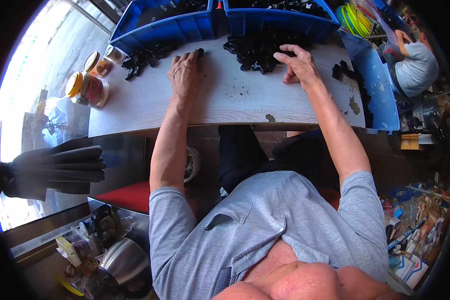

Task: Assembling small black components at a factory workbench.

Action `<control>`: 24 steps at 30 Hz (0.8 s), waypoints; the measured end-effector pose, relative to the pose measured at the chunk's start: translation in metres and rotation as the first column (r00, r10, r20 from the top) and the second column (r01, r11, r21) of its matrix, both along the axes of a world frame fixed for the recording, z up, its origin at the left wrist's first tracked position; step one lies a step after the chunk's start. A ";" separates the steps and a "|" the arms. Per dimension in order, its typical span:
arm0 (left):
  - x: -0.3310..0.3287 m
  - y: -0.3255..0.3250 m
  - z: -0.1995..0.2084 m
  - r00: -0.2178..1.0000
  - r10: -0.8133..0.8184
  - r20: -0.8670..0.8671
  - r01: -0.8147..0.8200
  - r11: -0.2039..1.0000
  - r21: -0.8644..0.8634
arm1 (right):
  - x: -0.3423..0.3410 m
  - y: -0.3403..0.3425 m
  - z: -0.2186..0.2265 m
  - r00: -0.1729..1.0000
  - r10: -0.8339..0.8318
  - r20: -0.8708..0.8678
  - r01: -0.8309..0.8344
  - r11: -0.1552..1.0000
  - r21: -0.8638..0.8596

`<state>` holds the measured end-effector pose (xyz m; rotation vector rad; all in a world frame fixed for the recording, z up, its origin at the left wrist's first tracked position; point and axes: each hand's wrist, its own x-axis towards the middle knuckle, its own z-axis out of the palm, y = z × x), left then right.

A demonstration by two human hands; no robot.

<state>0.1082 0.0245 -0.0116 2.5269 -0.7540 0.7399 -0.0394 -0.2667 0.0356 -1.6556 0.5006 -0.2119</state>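
My left hand (184, 74) rests on the pale wood-grain table (150, 107) with its fingers curled and close together. At its fingertips is a small black plastic part (200, 52), which it seems to pinch; the thumb is mostly hidden. My right hand (299, 66) hovers at the right edge of a heap of black plastic parts (255, 52), thumb and index finger apart and nothing visible between them. A looser group of the same black parts (141, 61) lies left of my left hand.
Two blue bins (165, 35) (280, 20) holding black parts line the far edge. Lidded jars (91, 91) stand at the left. A light-blue tub (380, 92) adjoins the table's right side, near a few black parts (346, 71). Another person (417, 65) sits beyond it.
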 end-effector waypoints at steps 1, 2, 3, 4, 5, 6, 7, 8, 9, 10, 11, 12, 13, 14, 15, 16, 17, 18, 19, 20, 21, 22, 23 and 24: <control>0.001 0.001 0.000 1.000 -0.014 -0.006 0.014 1.000 -0.001 | 0.005 0.003 -0.001 1.000 0.020 0.008 -0.019 1.000 -0.023; 0.001 0.001 0.001 0.999 -0.030 -0.013 0.030 1.000 -0.002 | 0.009 0.005 -0.002 0.999 0.038 0.016 -0.037 0.998 -0.047; 0.001 0.002 0.001 0.999 -0.039 0.012 0.039 0.999 -0.016 | 0.011 0.006 -0.004 0.999 0.044 0.017 -0.044 0.998 -0.045; 0.001 0.001 0.001 0.999 -0.034 0.013 0.034 0.999 -0.016 | 0.013 0.005 -0.007 0.999 0.046 0.003 -0.046 0.998 -0.048; 0.001 0.000 0.001 0.999 -0.033 0.002 0.033 0.999 -0.012 | 0.014 0.004 -0.009 0.999 0.046 -0.011 -0.046 0.998 -0.051; 0.002 -0.001 0.002 0.999 -0.033 -0.010 0.033 0.999 -0.008 | 0.012 0.002 -0.012 0.999 0.047 -0.010 -0.047 0.998 -0.052; 0.003 0.000 0.000 1.000 -0.030 -0.008 0.030 1.000 -0.008 | 0.010 0.001 -0.013 0.999 0.045 0.027 -0.045 0.999 -0.018; 0.005 0.002 -0.001 0.999 -0.037 -0.011 0.037 0.999 -0.025 | 0.008 0.000 -0.013 0.997 0.040 0.064 -0.041 0.999 0.015; 0.006 0.003 -0.002 0.999 -0.046 -0.013 0.046 0.998 -0.043 | 0.006 -0.002 -0.014 0.997 0.040 0.066 -0.041 0.999 0.015; 0.008 0.005 -0.004 0.999 -0.048 -0.013 0.047 0.998 -0.043 | 0.001 -0.001 -0.010 0.997 0.070 0.046 -0.070 0.997 0.014; 0.010 0.009 -0.005 0.998 -0.059 -0.010 0.058 0.994 -0.093 | -0.004 -0.001 -0.006 0.995 0.099 0.025 -0.099 0.995 0.013; 0.012 0.011 -0.007 0.997 -0.071 -0.008 0.069 0.988 -0.142 | -0.010 0.000 -0.003 0.995 0.097 0.026 -0.098 0.995 0.013; 0.009 0.007 -0.005 0.997 -0.081 -0.008 0.079 0.987 -0.143 | -0.017 -0.001 0.000 0.992 0.123 -0.005 -0.123 0.992 -0.011; 0.003 0.004 -0.004 0.991 -0.097 -0.087 0.073 0.967 -0.244 | -0.025 -0.002 0.003 0.988 0.148 -0.037 -0.149 0.988 -0.033; -0.003 0.001 -0.004 0.979 -0.120 -0.165 0.058 0.938 -0.341 | -0.032 -0.003 0.006 0.981 0.179 -0.069 -0.181 0.983 -0.030; -0.014 -0.005 0.001 0.977 -0.134 -0.165 0.070 0.937 -0.344 | -0.039 -0.005 0.005 0.984 0.165 -0.070 -0.168 0.985 -0.032; -0.027 -0.012 0.005 0.955 -0.203 -0.217 0.102 0.910 -0.402 | -0.044 -0.006 0.002 0.978 0.197 -0.070 -0.200 0.979 -0.042; -0.039 -0.018 0.006 0.925 -0.273 -0.265 0.127 0.879 -0.460 | -0.048 -0.007 0.000 0.971 0.229 -0.070 -0.233 0.971 -0.052; -0.048 -0.019 0.004 0.923 -0.315 -0.221 0.185 0.866 -0.464 | -0.051 -0.004 0.001 0.969 0.246 -0.034 -0.248 0.967 -0.065; -0.064 -0.024 0.008 0.891 -0.377 -0.253 0.201 0.827 -0.525 | -0.054 -0.004 0.002 0.970 0.241 -0.038 -0.243 0.968 -0.062; -0.079 -0.031 0.006 0.855 -0.411 -0.317 0.173 0.801 -0.572 | -0.056 -0.004 0.002 0.972 0.230 -0.042 -0.232 0.971 -0.061; -0.092 -0.037 0.005 0.815 -0.443 -0.373 0.139 0.775 -0.617 | -0.056 -0.004 0.004 0.974 0.222 -0.043 -0.225 0.972 -0.063; -0.102 -0.044 -0.001 0.833 -0.492 -0.253 0.244 0.738 -0.629 | -0.056 -0.004 0.003 0.974 0.224 -0.046 -0.226 0.972 -0.062; -0.111 -0.051 -0.006 0.835 -0.534 -0.131 0.348 0.697 -0.627 | -0.055 -0.004 0.002 0.972 0.233 -0.029 -0.234 0.971 -0.049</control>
